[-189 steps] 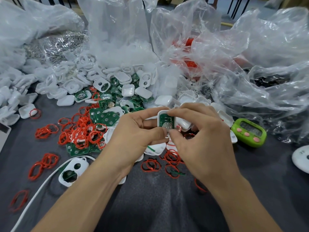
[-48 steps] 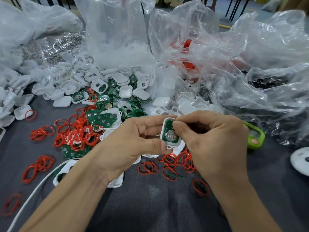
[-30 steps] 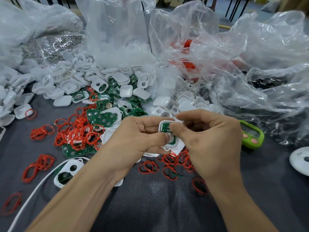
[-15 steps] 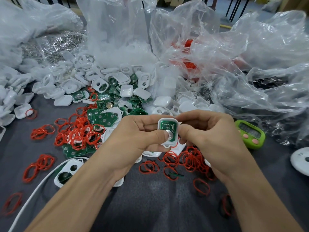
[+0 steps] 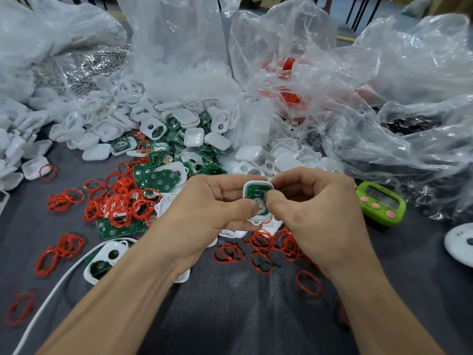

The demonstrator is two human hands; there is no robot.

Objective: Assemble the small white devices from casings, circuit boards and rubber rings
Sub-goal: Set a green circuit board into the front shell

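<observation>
— What do the hands hold?
— One white casing (image 5: 257, 183), a green circuit board (image 5: 256, 193) seated in it face up. The left hand (image 5: 204, 208) curls round its left edge and the right hand (image 5: 317, 213) pinches the right edge. Both thumbs meet at the board's silver disc (image 5: 260, 209).
— Any writing?
— The green timer (image 5: 381, 203), just right of the right hand, shows digits too blurred to read. Red rubber rings (image 5: 120, 198) lie left of and beneath the hands.

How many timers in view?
1: a green timer just right of the right hand, beside the plastic bags, which could hide more.
</observation>
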